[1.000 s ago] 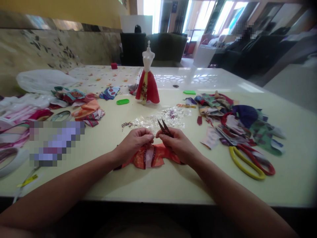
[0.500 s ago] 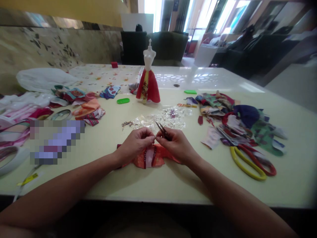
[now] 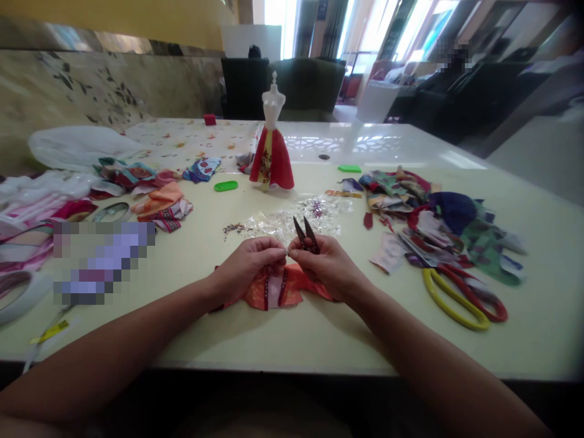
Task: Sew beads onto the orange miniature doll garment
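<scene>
My right hand point(image 3: 335, 260) is closed around small dark thread snips point(image 3: 305, 234), their two blades apart and pointing away from me. Its thumb and fingertip meet those of my left hand point(image 3: 249, 264), which is pinched; whatever tiny thing lies between the fingertips is too small to make out. Beneath both hands an orange doll-sized garment point(image 3: 292, 292) with dark red trim and a pale middle panel lies flat on the table, partly covered by them. Just beyond are clear plastic packets point(image 3: 296, 216) and a scatter of tiny beads point(image 3: 235, 229).
A small white dress form point(image 3: 272, 143) in a red and yellow skirt stands farther back. Fabric scraps point(image 3: 406, 194) and large scissors with yellow and red handles point(image 3: 456, 298) lie at right. At left are more cloth, a tape roll point(image 3: 20, 295) and a blurred-out purple item point(image 3: 107, 258).
The blades of the snips have spread apart and turned from the upper left to more nearly straight ahead. Both hands stay together over the orange garment, with the fingertips barely shifted.
</scene>
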Available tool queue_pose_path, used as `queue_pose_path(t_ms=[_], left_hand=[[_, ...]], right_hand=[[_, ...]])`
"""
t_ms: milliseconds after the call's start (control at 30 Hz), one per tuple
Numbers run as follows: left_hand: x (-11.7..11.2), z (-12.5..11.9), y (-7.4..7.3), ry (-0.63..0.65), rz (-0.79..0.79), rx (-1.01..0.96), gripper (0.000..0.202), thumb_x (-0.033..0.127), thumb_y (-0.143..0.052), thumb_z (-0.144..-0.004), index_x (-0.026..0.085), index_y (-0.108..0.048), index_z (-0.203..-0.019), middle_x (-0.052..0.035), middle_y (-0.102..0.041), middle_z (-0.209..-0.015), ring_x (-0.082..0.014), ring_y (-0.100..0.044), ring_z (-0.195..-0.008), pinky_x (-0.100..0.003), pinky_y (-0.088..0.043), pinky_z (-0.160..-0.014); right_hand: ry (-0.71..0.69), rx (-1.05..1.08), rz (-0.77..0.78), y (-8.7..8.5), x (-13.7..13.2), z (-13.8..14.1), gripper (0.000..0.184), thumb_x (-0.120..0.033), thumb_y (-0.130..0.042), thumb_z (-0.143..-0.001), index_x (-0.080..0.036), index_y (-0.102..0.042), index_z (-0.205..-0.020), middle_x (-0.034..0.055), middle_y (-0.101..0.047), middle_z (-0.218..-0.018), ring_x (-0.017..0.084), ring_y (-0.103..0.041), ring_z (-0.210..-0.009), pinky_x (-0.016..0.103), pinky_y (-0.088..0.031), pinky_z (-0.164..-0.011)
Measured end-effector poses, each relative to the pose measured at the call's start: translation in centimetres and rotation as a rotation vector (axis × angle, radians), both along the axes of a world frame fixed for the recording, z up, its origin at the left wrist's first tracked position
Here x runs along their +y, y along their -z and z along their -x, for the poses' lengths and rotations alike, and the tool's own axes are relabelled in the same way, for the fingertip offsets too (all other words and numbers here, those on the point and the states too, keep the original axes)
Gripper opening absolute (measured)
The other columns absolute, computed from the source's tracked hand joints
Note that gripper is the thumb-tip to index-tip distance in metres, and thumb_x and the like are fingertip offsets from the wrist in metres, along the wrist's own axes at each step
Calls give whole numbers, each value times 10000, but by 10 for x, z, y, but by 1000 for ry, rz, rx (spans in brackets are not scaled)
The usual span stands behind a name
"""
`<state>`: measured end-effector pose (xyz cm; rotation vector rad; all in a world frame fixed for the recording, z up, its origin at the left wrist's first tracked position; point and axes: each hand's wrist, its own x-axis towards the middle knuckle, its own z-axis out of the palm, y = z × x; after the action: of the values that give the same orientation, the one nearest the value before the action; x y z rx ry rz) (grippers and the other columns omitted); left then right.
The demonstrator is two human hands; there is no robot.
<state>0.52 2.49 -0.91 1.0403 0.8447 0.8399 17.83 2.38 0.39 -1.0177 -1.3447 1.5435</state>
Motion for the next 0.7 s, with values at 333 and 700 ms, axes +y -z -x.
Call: queue_pose_path(t_ms=[333, 700], left_hand=[[-1, -1, -2, -48, -79, 81, 255, 377, -695, -789, 145, -596, -750, 18, -559, -687, -68, -485, -600, -196, -391, -600], [0, -1, -4, -93, -99, 62, 226, 367, -683, -811, 143, -672, -842, -28, -633, -808, -119, -586, -788, -249, -478, -750]], right_hand=[[16, -43, -8, 2, -1, 1, 197, -336, -675, -700, -176, -561, -704, -86, -394, -514, 51, -294, -464, 230, -226, -450], [10, 29, 32, 0, 0, 1, 178, -302, -694, -684, -174, -573, -713, -101, -383, -496, 43, -292, -454, 229, -230, -452]])
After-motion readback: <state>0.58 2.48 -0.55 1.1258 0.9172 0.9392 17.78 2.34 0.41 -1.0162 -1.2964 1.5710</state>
